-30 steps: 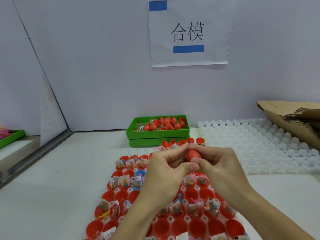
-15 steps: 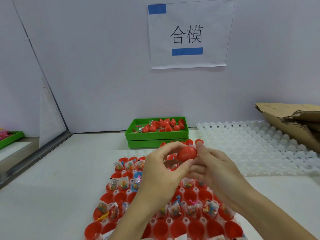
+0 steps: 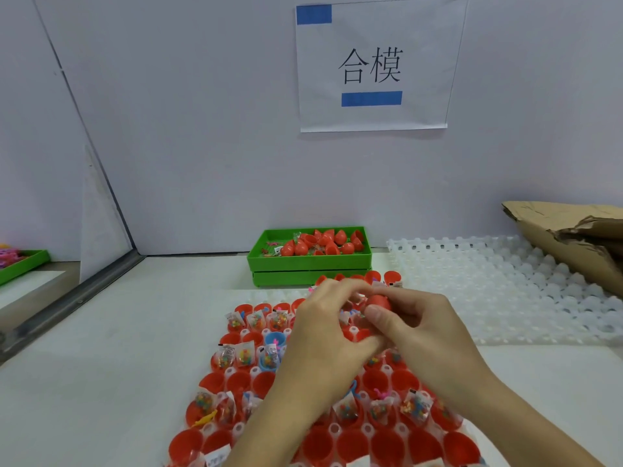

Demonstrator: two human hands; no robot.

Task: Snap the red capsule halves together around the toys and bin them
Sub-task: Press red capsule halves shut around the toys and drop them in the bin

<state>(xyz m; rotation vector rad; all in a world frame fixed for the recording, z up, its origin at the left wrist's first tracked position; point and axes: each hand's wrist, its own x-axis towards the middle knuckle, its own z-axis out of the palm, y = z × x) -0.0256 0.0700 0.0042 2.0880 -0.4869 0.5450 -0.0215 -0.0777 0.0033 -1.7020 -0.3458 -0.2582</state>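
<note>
Holding a red capsule (image 3: 379, 302) between my two hands, I have it raised just above the far end of the tray of capsule halves (image 3: 387, 443). My right hand (image 3: 424, 335) curls round it, the thumb lying across its near side and the fingers wrapped behind. My left hand (image 3: 323, 335) meets it from the other side, fingers bent and their tips at the capsule's left end, though that part is blurred and I cannot tell exactly how they grip. Both hands are pressed close together, touching at the thumbs. Whether the two halves are fully snapped shut I cannot tell.

Below my wrists the tray holds rows of open red halves, many with small bagged toys (image 3: 416, 407) standing in them, and one blue half (image 3: 274, 339) sits among the red ones on the left. Beyond my hands, against the back wall, a green bin (image 3: 308, 261) rests on a second green tray, with a heap of closed red capsules (image 3: 323, 246) inside it. To the right of the bin an empty-looking white moulded tray (image 3: 499, 291) lies on the tabletop (image 3: 118, 348), and torn cardboard (image 3: 569, 237) overlaps its far right corner. A paper sign (image 3: 374, 65) with two characters and blue tape hangs on the wall above. Another green tray (image 3: 23, 264) shows at the far left edge.
</note>
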